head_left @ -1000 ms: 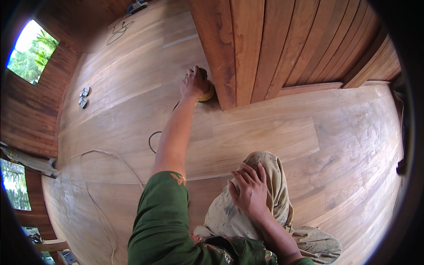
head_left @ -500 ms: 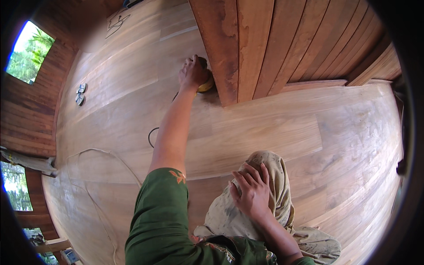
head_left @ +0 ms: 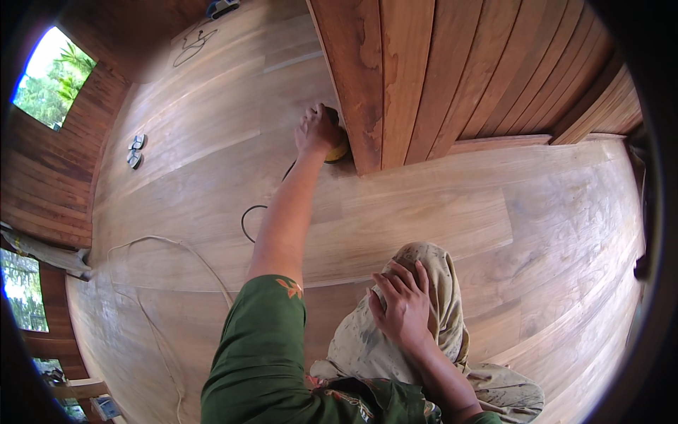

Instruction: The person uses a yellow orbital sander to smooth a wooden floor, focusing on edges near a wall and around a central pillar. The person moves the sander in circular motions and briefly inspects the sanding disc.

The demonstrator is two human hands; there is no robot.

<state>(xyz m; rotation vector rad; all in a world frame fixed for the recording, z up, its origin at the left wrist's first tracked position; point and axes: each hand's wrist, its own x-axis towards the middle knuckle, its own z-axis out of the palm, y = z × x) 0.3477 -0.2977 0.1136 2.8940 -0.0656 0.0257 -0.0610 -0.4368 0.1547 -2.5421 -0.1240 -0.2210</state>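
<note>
My left arm reaches forward across the wooden floor (head_left: 395, 208). Its hand (head_left: 316, 131) is closed over the top of a yellow-and-black sander (head_left: 340, 151), which sits on the boards right against the corner of the plank wall (head_left: 353, 78). The hand and the wall corner hide part of the sander. A black cord (head_left: 245, 222) trails from it and passes behind my forearm. My right hand (head_left: 402, 302) lies on my bent knee (head_left: 431, 265), fingers spread, holding nothing.
A pale cable (head_left: 191, 247) loops over the floor at left. A pair of sandals (head_left: 135, 151) stands near the left wall. At the far end lie a coiled dark cord (head_left: 194, 48) and a blue device (head_left: 222, 8). The plank wall juts out at upper right.
My left hand has drawn the sander slightly nearer along the wall corner. The view has shifted a little. My right hand stays on the knee.
</note>
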